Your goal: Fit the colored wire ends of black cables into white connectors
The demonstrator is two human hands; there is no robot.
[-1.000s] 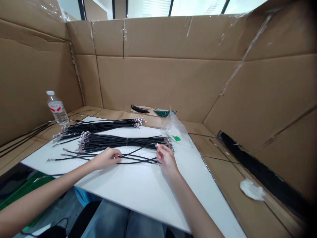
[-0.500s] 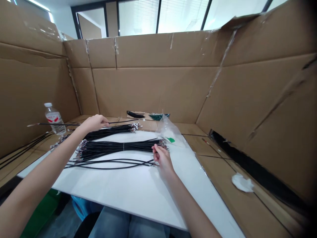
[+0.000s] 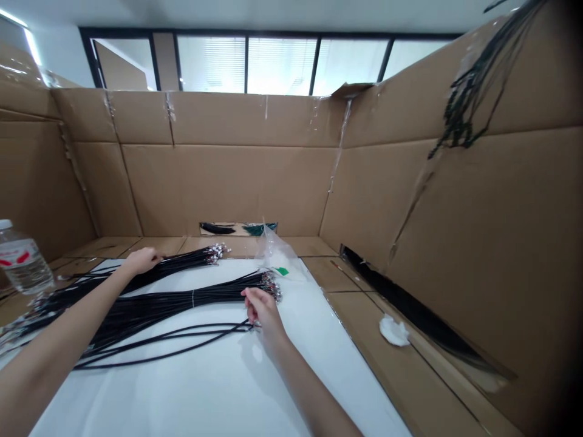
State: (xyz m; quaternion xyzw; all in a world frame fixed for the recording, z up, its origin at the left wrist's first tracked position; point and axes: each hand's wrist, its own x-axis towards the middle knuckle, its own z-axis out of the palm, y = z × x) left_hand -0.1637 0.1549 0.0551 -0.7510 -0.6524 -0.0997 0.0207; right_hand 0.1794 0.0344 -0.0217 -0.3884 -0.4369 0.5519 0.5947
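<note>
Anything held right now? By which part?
Left hand lies on the upper black cable bundle, grip unclear. Right hand sits at the ends of the loose black cables, hold unclear too.

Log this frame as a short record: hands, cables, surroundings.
left hand: on the upper black cable bundle
right hand: at the connector end of the tied black cable bundle, beside loose black cables
surface: white board
nearby: plastic water bottle, clear plastic bag
surround: cardboard walls
</note>
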